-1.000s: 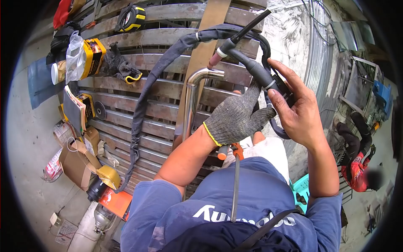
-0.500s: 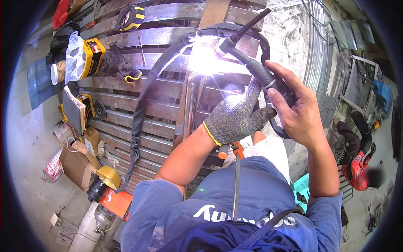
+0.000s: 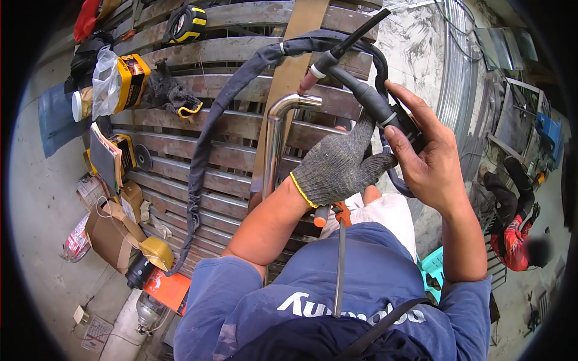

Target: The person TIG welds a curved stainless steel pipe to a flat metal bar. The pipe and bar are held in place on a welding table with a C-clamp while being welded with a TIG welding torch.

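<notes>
My right hand point(image 3: 427, 156), bare, grips the black TIG welding torch point(image 3: 373, 102) by its handle, thumb and fingers on opposite sides. My left hand point(image 3: 340, 165) wears a grey knit glove with a yellow cuff. It supports the torch from the left, with one finger up behind the handle and the thumb beneath it; other fingers are hidden. The torch's pink nozzle point(image 3: 309, 81) points down at the bend of a shiny metal pipe point(image 3: 274, 138), its tip right at the elbow. No arc shows. A dark sleeved cable point(image 3: 208, 129) loops over the slats.
The slatted metal bench point(image 3: 174, 141) holds a tape measure point(image 3: 186, 24), a spare glove point(image 3: 171, 90) and a cutting disc point(image 3: 143, 157). Boxes point(image 3: 111, 231) stand at the left. A clamp point(image 3: 341, 216) is close to my body. Another person point(image 3: 515, 240) crouches at far right.
The bright welding arc at the pipe's elbow has gone out, so the nozzle and the pipe's bend now show plainly. Both hands and the torch have barely moved.
</notes>
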Available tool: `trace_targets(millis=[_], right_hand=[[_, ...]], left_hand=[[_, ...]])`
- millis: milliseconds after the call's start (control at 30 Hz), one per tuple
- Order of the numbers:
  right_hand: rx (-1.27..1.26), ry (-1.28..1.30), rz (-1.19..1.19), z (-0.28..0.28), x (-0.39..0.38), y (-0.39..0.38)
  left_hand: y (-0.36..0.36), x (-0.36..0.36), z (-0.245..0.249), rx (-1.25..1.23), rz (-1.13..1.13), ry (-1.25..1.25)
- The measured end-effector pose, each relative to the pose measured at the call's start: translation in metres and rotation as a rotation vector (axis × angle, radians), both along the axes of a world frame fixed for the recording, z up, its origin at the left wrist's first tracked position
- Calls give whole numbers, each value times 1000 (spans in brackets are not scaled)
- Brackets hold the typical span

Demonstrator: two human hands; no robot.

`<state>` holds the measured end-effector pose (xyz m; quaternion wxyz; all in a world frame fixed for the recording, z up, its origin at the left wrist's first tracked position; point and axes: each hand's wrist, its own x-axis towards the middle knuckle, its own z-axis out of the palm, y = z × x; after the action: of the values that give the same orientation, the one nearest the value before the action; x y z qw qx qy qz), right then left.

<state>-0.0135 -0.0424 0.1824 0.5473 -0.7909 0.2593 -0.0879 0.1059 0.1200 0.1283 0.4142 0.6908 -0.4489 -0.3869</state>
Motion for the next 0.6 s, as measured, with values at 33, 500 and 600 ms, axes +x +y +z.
trace_targets(millis=[33, 500, 600], right_hand=[[-9, -18, 3, -1, 0, 0], [41, 56, -20, 5, -2, 2], [110, 119, 7, 14, 0, 0]], left_hand=[[0, 0, 0, 7, 0, 2], [3, 0, -5, -32, -36, -62], [2, 1, -2, 7, -34, -39]])
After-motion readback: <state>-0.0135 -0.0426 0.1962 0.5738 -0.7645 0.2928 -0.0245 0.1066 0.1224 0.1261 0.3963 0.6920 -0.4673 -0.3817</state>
